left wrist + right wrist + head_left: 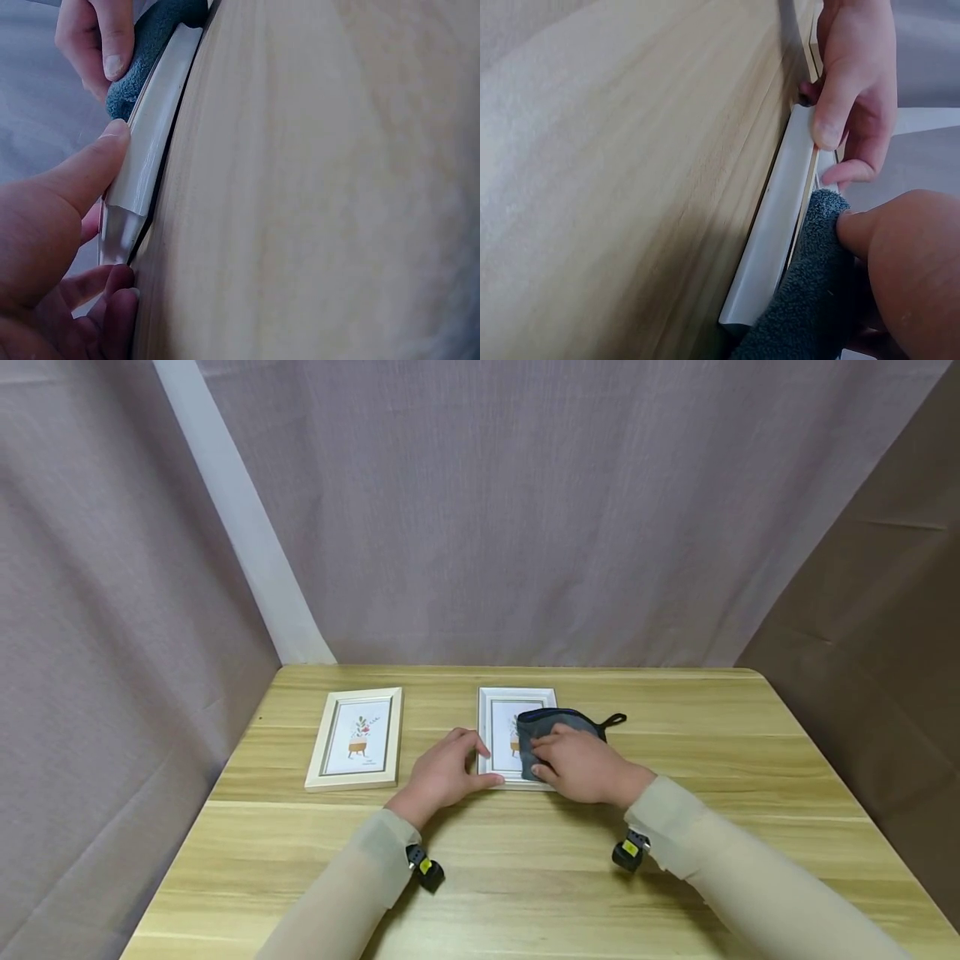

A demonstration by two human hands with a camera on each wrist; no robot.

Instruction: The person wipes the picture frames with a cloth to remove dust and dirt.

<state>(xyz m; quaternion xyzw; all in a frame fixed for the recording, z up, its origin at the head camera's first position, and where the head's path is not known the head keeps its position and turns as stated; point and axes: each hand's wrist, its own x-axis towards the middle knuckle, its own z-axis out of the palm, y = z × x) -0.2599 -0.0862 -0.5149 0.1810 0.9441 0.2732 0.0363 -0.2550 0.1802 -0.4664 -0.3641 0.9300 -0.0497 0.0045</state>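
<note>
A: what's around that wood-grain table (712, 727)?

B: greyish-mauve fabric (487, 527) just behind it, and more of the same down its left side. Pale strip (240, 518) slants down to its far-left corner.

A: and off its right?

B: brown sheeting (885, 610), kinda creased — soft glare toward the table's near edge.

Left grip (45, 225) holds white frame (152, 127); right grip (77, 37) on teal cloth (156, 36).

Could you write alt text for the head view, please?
A person's right hand holds a dark cloth against a white picture frame lying on a wooden table, while the left hand grips the frame's near left corner. A second, cream frame with a potted-plant picture lies to the left.
</note>
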